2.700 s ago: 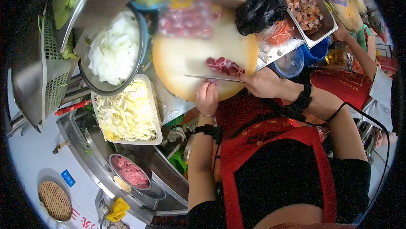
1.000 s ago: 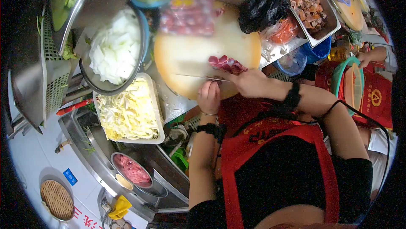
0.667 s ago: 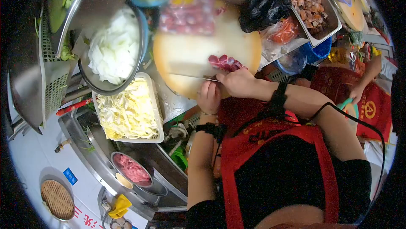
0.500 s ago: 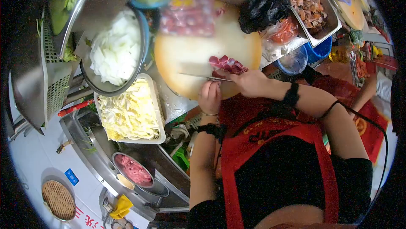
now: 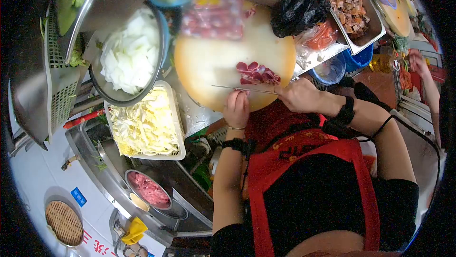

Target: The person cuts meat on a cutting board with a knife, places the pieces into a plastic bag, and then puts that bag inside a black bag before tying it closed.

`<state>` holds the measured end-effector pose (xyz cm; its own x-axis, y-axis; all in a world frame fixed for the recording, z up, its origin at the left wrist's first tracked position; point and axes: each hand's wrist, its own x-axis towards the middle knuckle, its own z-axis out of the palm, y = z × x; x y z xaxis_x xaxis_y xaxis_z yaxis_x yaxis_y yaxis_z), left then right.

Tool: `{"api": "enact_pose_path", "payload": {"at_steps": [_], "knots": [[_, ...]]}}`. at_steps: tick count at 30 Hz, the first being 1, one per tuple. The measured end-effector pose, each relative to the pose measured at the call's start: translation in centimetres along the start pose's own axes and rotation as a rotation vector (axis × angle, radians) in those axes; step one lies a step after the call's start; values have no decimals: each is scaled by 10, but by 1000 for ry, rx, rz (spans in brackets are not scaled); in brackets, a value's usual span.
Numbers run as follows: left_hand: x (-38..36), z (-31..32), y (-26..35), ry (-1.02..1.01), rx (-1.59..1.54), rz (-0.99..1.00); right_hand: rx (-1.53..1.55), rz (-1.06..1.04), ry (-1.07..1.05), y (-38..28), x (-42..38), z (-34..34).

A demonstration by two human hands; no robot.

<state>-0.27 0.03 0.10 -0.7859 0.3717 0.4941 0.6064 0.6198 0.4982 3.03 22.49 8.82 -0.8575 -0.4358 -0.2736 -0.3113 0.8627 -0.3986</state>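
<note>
My right hand [image 5: 304,96] grips a knife [image 5: 243,88], its thin blade pointing left across the near part of a round cutting board [image 5: 202,60]. Against the near side of the blade, my left hand [image 5: 236,109] has its fingers bunched on a small piece of dark red meat, mostly hidden under the fingertips. Just beyond the blade lies a small pile of dark red meat slices [image 5: 256,74]. A clear plastic bag of reddish pieces [image 5: 213,19] rests on the board's far side, blurred.
Left of the board stand a bowl of white slices [image 5: 130,53] and a white basket of shredded cabbage [image 5: 146,121]. A black plastic bag [image 5: 300,8] and a metal tray of chopped meat [image 5: 350,15] are at the right. Another person's arm [image 5: 430,86] shows at the far right.
My right hand has moved right with the knife, and the blade has shifted right and slightly nearer. My left hand stays almost in place. The other person's arm has shifted at the right.
</note>
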Motion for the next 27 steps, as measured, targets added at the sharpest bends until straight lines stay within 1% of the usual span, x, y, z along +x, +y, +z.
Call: {"api": "enact_pose_path", "payload": {"at_steps": [3, 5, 6, 8, 9, 11, 12, 14, 15, 17, 19, 21, 22, 23, 25, 27], "knots": [[-3, 2, -2, 19, -4, 5, -3, 16, 2, -3, 7, 3], [-5, 4, -3, 26, 14, 7, 93, 16, 50, -11, 19, 8], [-5, 4, -3, 34, 34, 11, 92, 17, 51, -14, 27, 8], [-3, 2, -3, 34, 41, 34, 62, 0, -25, -20, 41, 8], [-2, 0, -4, 35, 54, 54, 64, -6, -21, -20, 40, 4], [-3, 0, -4, 8, 29, 32, 103, 73, -180, -19, 33, -6], [-4, 1, -3, -18, -5, 7, 105, 56, -181, -16, 25, -7], [-1, -1, 0, 14, -16, 4, 101, 89, -152, -11, 13, -5], [1, -1, 1, 41, -48, 14, 103, 69, -157, -13, 19, -1], [-4, 2, -3, 51, -2, 18, 106, 125, -149, -19, 33, 9], [-6, 2, -6, 59, -7, 54, 96, 88, -105, -26, 49, 13], [-8, 4, -5, 61, 25, 43, 58, 63, -13, -31, 58, 14], [-9, 4, -5, 61, 37, 35, 70, 100, -35, -31, 57, 11], [-8, 3, -4, 68, 62, 30, 72, 74, -30, -31, 53, 9], [-3, 2, -1, 68, 13, 20, 45, 173, -129, -25, 41, 7], [-1, 5, 1, 75, 66, -14, -22, 144, -135, -4, 21, 11]]}}
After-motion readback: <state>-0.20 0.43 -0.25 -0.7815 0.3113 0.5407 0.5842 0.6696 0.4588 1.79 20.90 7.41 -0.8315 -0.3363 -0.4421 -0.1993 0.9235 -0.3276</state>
